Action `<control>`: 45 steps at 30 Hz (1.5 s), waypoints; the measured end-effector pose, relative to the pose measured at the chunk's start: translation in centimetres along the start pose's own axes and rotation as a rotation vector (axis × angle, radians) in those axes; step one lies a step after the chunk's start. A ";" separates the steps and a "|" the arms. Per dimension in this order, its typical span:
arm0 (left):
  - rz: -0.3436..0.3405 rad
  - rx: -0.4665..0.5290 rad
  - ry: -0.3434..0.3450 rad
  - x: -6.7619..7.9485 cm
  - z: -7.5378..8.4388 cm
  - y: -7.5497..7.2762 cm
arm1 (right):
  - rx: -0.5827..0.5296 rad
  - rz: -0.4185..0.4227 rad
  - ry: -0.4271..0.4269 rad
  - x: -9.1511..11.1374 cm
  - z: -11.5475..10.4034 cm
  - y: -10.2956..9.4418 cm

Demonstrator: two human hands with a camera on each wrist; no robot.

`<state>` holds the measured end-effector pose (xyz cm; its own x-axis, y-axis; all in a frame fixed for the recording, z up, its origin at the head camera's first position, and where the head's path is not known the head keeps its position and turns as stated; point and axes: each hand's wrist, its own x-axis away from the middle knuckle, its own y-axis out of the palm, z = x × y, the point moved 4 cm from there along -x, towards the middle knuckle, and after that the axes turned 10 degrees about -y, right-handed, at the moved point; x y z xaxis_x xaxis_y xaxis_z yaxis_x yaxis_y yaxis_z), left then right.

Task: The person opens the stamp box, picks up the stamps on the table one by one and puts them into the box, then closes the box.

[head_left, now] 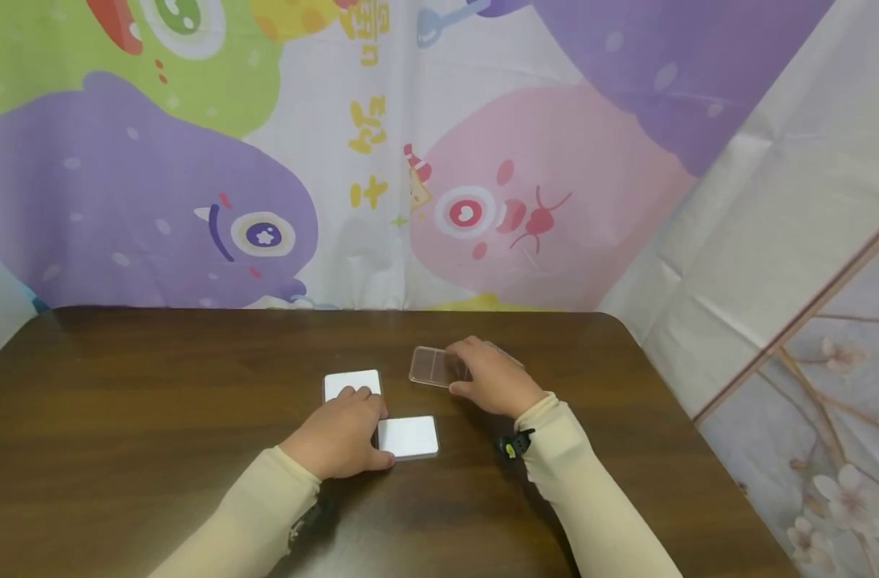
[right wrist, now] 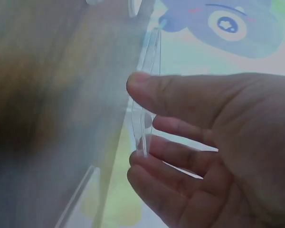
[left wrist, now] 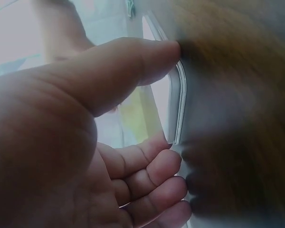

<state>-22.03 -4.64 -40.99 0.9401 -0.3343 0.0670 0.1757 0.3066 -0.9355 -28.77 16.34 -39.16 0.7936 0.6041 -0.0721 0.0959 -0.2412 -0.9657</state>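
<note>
A flat white rectangle with a clear rim (head_left: 408, 437) lies near the middle of the table. My left hand (head_left: 340, 432) holds its left end, thumb at the near edge and fingers at the far edge; the left wrist view shows its layered edge (left wrist: 181, 99) between them. A second white rectangle (head_left: 352, 383) lies just beyond, partly covered by the left fingers. My right hand (head_left: 493, 376) pinches a thin clear plastic cover (head_left: 429, 365) between thumb and fingers, just above the table. Another clear piece (head_left: 506, 353) shows behind this hand, mostly hidden.
The dark brown wooden table (head_left: 157, 425) has a rounded far right corner. A cartoon-printed cloth (head_left: 367, 241) hangs behind its far edge. At the right stands a pale curtain with flowers (head_left: 844, 490). A dark band (head_left: 515, 444) is on my right wrist.
</note>
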 end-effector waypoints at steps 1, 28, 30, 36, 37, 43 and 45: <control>0.002 0.003 0.000 0.0 0.0 0.0 | 0.008 0.001 0.012 -0.3 0.2 0.0; -0.003 0.010 -0.006 -0.1 0.3 0.4 | 0.069 -0.147 0.140 -4.8 3.3 1.2; -0.003 0.009 -0.010 -0.1 0.3 0.4 | 0.066 -0.150 0.152 -4.9 3.5 1.2; -0.003 0.011 -0.022 -0.1 0.2 0.3 | 0.065 -0.161 0.191 -5.1 3.6 1.2; -0.004 0.011 -0.024 -0.2 0.2 0.2 | 0.066 -0.164 0.195 -5.1 3.6 1.2; -0.016 0.011 -0.040 -0.1 -0.1 0.2 | 0.063 -0.168 0.160 -5.0 3.5 1.4; -0.016 0.009 -0.042 0.0 -0.1 0.1 | 0.054 -0.166 0.129 -4.9 3.5 1.3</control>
<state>-22.07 -4.71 -41.15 0.9486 -0.3014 0.0970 0.1936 0.3096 -0.9310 -34.63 15.74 -40.98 0.8404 0.5288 0.1187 0.2023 -0.1028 -0.9739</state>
